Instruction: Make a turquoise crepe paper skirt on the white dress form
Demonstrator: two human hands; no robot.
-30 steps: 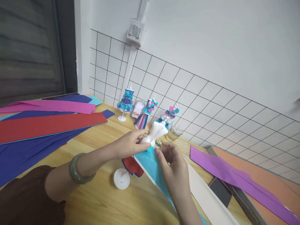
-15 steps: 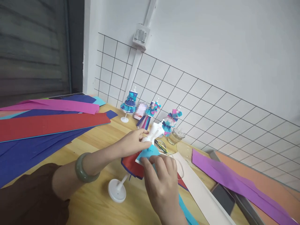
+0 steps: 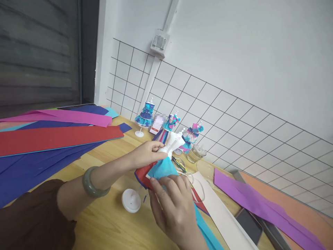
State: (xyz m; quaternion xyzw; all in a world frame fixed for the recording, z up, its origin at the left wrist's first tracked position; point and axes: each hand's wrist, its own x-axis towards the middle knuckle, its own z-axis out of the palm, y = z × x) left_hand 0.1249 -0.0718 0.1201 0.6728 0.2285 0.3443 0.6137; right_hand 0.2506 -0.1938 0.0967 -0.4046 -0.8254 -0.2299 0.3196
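Note:
A small white dress form leans away from me, its round white base tipped towards me. My left hand, below a green bangle, is closed around its waist. The thumb presses the gathered top of a light blue paper piece that flares out like a skirt panel. Under that panel, a red paper skirt with dark blue trim hangs on the form. My right hand pinches the lower edge of the light blue paper; its fingertips are partly hidden behind it.
Three dressed mini forms, including one in blue ruffles, stand at the back near a glass cup. Scissors lie beyond my hands. Red paper sheets are stacked left; purple paper and a phone lie right.
My right hand has moved slightly left and down, and more of the light blue panel shows, spread over the red skirt. The form's base has tipped further towards me.

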